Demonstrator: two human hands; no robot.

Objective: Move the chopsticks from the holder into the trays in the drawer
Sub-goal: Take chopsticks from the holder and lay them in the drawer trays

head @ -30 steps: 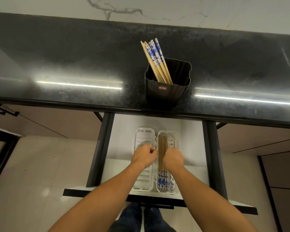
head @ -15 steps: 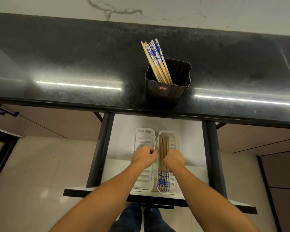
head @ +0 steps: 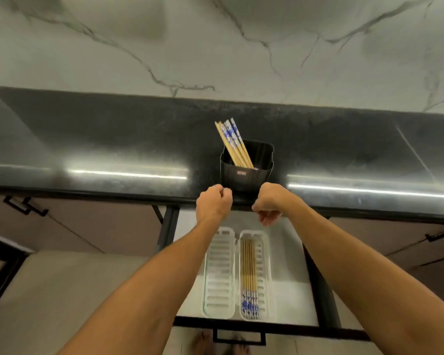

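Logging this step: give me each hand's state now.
Left hand: curled shut, nothing visible in it.
Right hand: curled shut, nothing visible in it.

Black holder (head: 246, 167), blue-and-white-patterned chopsticks (head: 233, 142)

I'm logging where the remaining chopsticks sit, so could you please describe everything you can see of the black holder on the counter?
The holder is a black, roughly square tub that looks like plastic, with rounded corners, faint vertical ribbing and a small label on its front wall. It stands upright near the front edge of the dark counter, directly above the open drawer. A bunch of chopsticks leans out of its left side, blue-and-white ends up; its right side looks empty. Neither hand touches it.
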